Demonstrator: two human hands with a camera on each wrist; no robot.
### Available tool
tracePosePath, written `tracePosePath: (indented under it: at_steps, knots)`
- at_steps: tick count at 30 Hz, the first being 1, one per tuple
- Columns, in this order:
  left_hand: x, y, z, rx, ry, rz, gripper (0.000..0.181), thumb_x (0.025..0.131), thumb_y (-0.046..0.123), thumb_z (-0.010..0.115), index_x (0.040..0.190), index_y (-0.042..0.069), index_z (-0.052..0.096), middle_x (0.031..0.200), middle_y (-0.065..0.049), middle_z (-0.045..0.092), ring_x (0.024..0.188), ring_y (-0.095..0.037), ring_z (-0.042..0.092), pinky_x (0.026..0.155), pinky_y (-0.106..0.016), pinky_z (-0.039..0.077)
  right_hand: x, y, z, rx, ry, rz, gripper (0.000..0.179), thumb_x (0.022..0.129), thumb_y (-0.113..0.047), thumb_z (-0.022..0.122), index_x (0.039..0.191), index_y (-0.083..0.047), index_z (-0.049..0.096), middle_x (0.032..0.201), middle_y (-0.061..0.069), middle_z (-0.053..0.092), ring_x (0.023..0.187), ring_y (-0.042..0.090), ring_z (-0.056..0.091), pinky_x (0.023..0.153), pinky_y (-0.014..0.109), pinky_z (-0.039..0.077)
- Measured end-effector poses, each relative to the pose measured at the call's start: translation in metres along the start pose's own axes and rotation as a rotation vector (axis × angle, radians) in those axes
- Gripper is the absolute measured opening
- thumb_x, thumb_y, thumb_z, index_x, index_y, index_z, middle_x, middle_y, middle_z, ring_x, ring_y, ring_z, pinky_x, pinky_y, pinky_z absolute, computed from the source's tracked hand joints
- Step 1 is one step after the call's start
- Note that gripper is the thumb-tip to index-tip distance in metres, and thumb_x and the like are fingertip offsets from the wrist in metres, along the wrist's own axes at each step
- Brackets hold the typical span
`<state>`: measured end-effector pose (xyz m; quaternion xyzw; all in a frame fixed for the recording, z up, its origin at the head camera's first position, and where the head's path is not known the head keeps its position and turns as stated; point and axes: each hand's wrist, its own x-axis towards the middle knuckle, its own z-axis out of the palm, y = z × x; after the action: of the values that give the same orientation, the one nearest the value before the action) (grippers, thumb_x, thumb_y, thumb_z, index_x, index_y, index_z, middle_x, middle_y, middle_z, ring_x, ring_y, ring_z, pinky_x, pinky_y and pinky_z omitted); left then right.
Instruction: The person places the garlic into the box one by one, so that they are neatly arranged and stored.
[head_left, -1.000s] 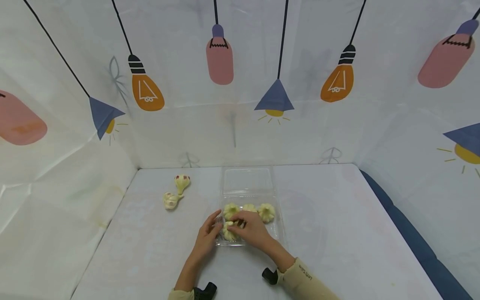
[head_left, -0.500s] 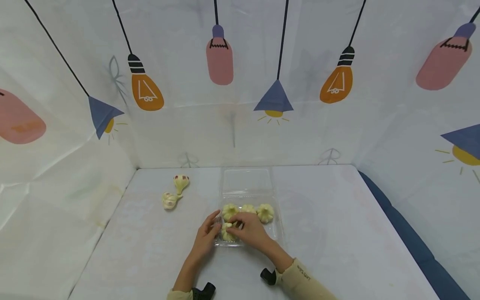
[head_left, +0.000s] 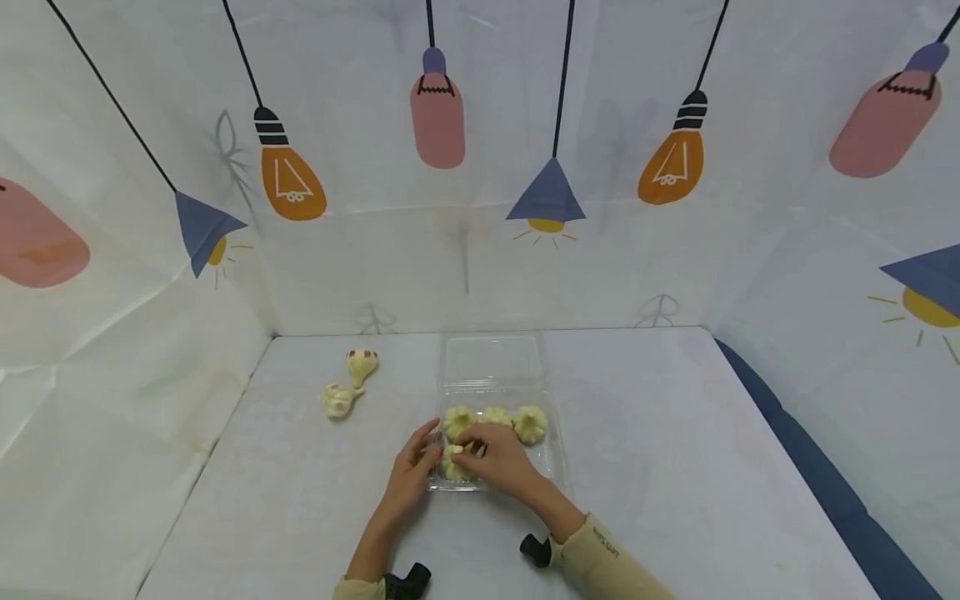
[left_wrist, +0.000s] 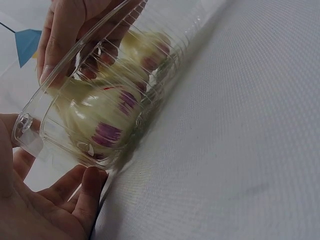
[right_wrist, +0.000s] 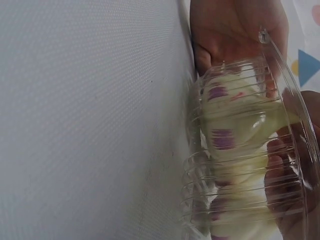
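Observation:
A clear plastic clamshell box [head_left: 555,460] lies open on the table with several pale garlic bulbs inside. My right hand [head_left: 506,462] reaches into it and pinches the top of the garlic bulb [head_left: 455,469] in the front left corner. Purple marks show on that bulb's lower side [left_wrist: 107,120] through the ribbed wall. At the box's left side, my left hand [head_left: 408,477] touches the wall with loosely bent fingers. Behind the right hand are more bulbs: a garlic bulb [head_left: 459,420] at back left and another garlic bulb [head_left: 530,425] at back right.
Two loose garlic bulbs, one nearer [head_left: 339,401] and one farther [head_left: 362,365], lie on the table to the left. The box's raised lid [head_left: 492,358] extends toward the back. A white sheet [head_left: 360,267] with printed lamps encloses the table [head_left: 675,467].
Both hands stay almost where they were, the right still pinching the front left bulb. The whole head view has shifted very slightly.

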<state>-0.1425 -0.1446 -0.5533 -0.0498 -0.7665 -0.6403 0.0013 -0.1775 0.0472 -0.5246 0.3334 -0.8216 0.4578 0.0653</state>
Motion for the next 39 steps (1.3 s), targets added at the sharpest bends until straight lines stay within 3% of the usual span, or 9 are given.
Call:
tracePosePath:
  at_steps: [6,10,12,19,28,39]
  knots:
    - [-0.006,0.03,-0.001,0.006,-0.027,-0.015,0.043,0.1,0.003,0.049,0.143,-0.002,0.042,0.13,-0.034,0.05,0.107,-0.038,0.059,0.083,-0.031,0.047,0.0,0.0,-0.001,0.001,0.005,-0.001,0.015,0.079,-0.012,0.081,0.091,-0.008,0.073,0.085,-0.002,0.07,0.07,0.015,0.064,0.062,0.028,0.053]
    - [-0.007,0.034,0.0,0.022,-0.025,-0.022,0.044,0.101,0.003,0.049,0.143,-0.002,0.042,0.131,-0.034,0.05,0.108,-0.039,0.058,0.084,-0.032,0.047,-0.001,0.0,-0.002,0.004,0.02,-0.006,0.017,0.079,-0.012,0.081,0.093,-0.006,0.073,0.086,-0.001,0.07,0.07,0.013,0.063,0.062,0.023,0.051]
    - [-0.007,0.033,0.0,0.021,-0.021,-0.021,0.043,0.101,0.003,0.049,0.143,-0.002,0.042,0.13,-0.034,0.05,0.109,-0.039,0.058,0.084,-0.033,0.047,-0.001,-0.002,-0.003,0.005,0.04,-0.007,0.018,0.079,-0.011,0.082,0.094,-0.005,0.073,0.086,0.001,0.07,0.07,0.014,0.063,0.061,0.021,0.05]
    - [0.001,-0.006,0.004,-0.011,0.005,-0.005,0.045,0.102,0.011,0.05,0.145,0.006,0.043,0.132,-0.028,0.052,0.11,-0.034,0.058,0.085,-0.031,0.047,-0.006,-0.006,-0.008,0.024,0.128,-0.027,0.02,0.079,-0.009,0.081,0.094,-0.001,0.072,0.087,0.007,0.07,0.068,0.01,0.062,0.058,0.02,0.049]
    - [0.0,-0.004,0.003,-0.015,0.007,-0.006,0.045,0.102,0.012,0.05,0.146,0.007,0.042,0.133,-0.028,0.05,0.111,-0.036,0.057,0.085,-0.034,0.047,-0.011,-0.011,-0.029,0.006,0.226,-0.096,0.014,0.08,-0.002,0.078,0.092,-0.004,0.071,0.086,-0.002,0.068,0.067,0.006,0.058,0.057,0.022,0.049]
    - [-0.001,-0.006,0.002,-0.01,0.015,-0.006,0.044,0.101,0.009,0.05,0.145,0.007,0.044,0.132,-0.028,0.051,0.109,-0.035,0.058,0.085,-0.031,0.047,-0.019,-0.004,-0.063,-0.077,0.371,-0.072,0.017,0.08,0.005,0.075,0.092,-0.006,0.071,0.087,0.0,0.068,0.068,0.009,0.06,0.056,0.024,0.05]
